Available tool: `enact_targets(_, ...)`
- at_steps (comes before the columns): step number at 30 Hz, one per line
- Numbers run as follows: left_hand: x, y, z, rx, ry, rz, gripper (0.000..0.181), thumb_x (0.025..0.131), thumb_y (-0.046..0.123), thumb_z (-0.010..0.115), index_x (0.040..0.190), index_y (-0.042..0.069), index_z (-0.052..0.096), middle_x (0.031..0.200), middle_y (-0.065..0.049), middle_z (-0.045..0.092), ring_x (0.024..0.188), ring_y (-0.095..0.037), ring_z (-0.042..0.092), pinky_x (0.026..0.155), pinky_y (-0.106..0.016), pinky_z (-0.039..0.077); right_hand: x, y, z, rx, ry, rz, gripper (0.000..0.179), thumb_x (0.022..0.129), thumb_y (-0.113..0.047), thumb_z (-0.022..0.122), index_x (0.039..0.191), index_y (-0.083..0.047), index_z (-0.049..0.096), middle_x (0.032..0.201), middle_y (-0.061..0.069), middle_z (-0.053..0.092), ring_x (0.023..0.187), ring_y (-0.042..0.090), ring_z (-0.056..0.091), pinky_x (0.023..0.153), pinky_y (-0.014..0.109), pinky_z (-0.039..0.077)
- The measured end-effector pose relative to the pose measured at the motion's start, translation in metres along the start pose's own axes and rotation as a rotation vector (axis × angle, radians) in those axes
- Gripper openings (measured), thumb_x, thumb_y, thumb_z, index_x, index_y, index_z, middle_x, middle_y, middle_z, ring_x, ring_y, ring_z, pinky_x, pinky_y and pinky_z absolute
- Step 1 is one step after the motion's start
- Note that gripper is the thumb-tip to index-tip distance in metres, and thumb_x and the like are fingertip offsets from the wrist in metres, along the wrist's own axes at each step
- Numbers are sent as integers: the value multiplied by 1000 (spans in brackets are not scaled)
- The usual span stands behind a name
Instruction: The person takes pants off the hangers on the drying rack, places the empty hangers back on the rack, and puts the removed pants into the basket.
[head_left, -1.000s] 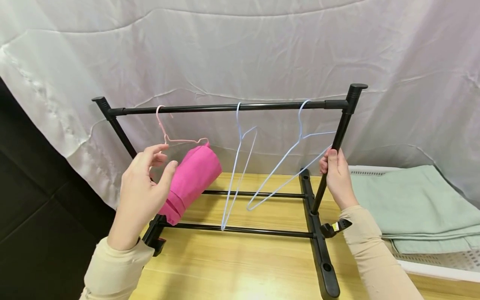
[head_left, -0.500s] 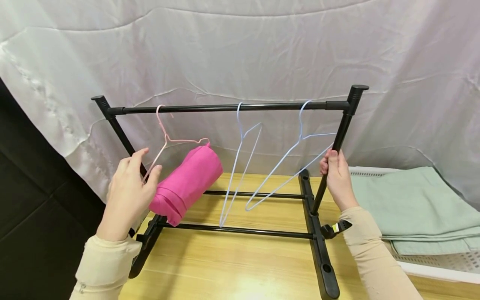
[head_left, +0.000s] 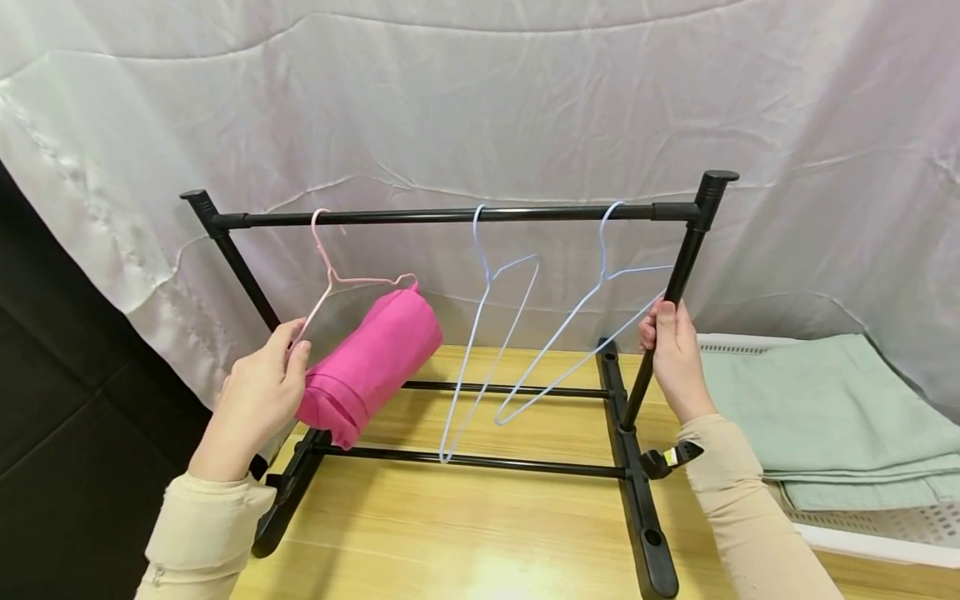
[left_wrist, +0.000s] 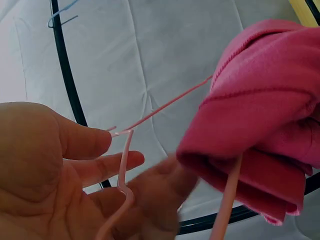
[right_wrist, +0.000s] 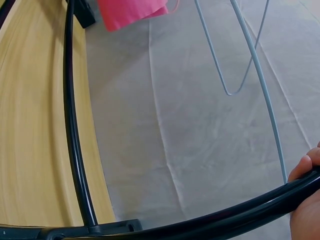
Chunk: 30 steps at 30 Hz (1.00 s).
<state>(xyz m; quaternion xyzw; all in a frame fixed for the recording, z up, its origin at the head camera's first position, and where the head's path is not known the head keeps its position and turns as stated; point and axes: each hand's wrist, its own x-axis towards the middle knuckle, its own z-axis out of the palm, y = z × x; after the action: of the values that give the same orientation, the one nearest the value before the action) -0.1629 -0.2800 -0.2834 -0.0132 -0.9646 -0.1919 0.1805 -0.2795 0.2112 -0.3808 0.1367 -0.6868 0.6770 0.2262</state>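
A pink wire hanger (head_left: 330,273) hooks over the rail of a black clothes rack (head_left: 420,216). A bright pink garment (head_left: 378,362), bunched like a roll, hangs on its right end; the hanger's bar runs into the cloth in the left wrist view. My left hand (head_left: 255,396) has thumb and index finger about the hanger's left arm, with the other fingers loosely bent. My right hand (head_left: 677,358) grips the rack's right upright (head_left: 681,267), thumb in front. Two pale blue wire hangers, one in the middle (head_left: 468,358) and one at right (head_left: 573,312), hang bare.
A white perforated basket (head_left: 885,542) with folded pale green cloth (head_left: 817,408) stands at the right. The rack's feet rest on a wooden table (head_left: 420,517). Behind hangs a grey-white curtain (head_left: 487,100), with a black panel (head_left: 90,400) on the left.
My left hand has moved left and down from beside the garment to the hanger's left arm, and its fingers have drawn together there. The middle blue hanger sways. My right hand stays put.
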Motion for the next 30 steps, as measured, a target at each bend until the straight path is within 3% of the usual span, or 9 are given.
enact_targets(5, 2, -5, 0, -1, -64, 2, 41, 117, 26, 36, 149, 5, 49, 96, -19, 66, 88, -44, 63, 78, -62, 51, -1, 0, 0, -14, 7, 5, 40, 115, -47, 33, 111, -10, 45, 80, -2, 43, 71, 14, 42, 65, 23, 40)
enact_targets(12, 2, -9, 1, -33, -131, 17, 44, 117, 23, 36, 157, 7, 45, 88, -16, 60, 83, -38, 60, 74, -51, 50, -1, 0, 0, -27, 9, 12, 31, 114, -48, 32, 108, -21, 46, 80, -3, 43, 72, 14, 43, 66, 23, 40)
enact_targets(16, 1, -10, 4, -109, -113, -1, 45, 118, 27, 36, 157, 9, 47, 77, -8, 50, 69, -27, 54, 63, -41, 46, -1, -1, 1, -31, 12, 13, 35, 114, -49, 33, 109, -17, 46, 80, -3, 43, 72, 15, 43, 66, 23, 40)
enact_targets(21, -2, -9, 8, -202, -53, -22, 40, 117, 31, 36, 147, 13, 57, 74, -4, 47, 57, -17, 43, 52, -34, 38, -1, -1, 1, -15, 19, 11, 36, 114, -48, 33, 108, -15, 46, 80, -3, 43, 71, 13, 42, 65, 22, 40)
enact_targets(30, -4, -10, 12, -257, 25, -61, 33, 117, 28, 40, 132, 11, 64, 74, -2, 48, 63, -18, 43, 59, -34, 37, -1, -1, 2, -18, 31, 11, 31, 114, -48, 34, 108, -20, 47, 80, -3, 44, 72, 14, 42, 65, 22, 41)
